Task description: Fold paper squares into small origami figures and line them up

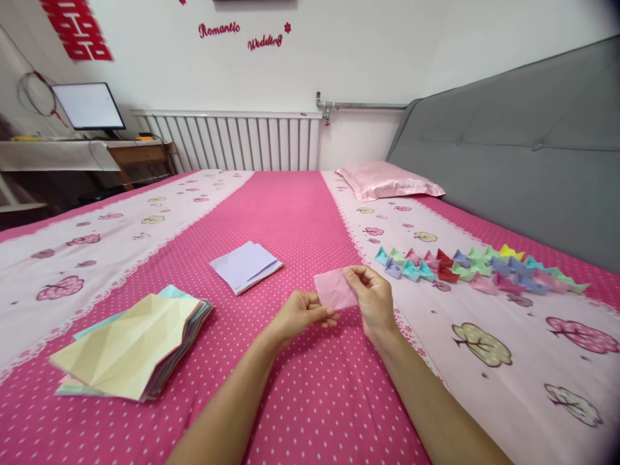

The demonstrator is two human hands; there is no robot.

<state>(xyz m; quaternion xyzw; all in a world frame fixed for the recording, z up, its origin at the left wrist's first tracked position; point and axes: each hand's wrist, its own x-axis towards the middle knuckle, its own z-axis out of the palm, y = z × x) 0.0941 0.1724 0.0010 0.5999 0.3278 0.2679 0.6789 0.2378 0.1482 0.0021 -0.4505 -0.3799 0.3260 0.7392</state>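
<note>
Both my hands hold a small folded pink paper (333, 289) just above the pink dotted bedspread (300, 219). My left hand (301, 314) pinches its lower left edge. My right hand (372, 299) grips its right side, thumb and fingers closed over the top edge. To the right lies a row of several small folded paper boats (477, 267) in many colours. A stack of creased coloured sheets (133, 345), a pale yellow one on top, lies to my left. A folded lavender paper (246, 265) rests further ahead.
A pink satin pillow (387, 181) lies by the grey padded headboard (523, 155). A white radiator (237, 141) runs along the far wall. A monitor (88, 106) stands on a desk at the far left.
</note>
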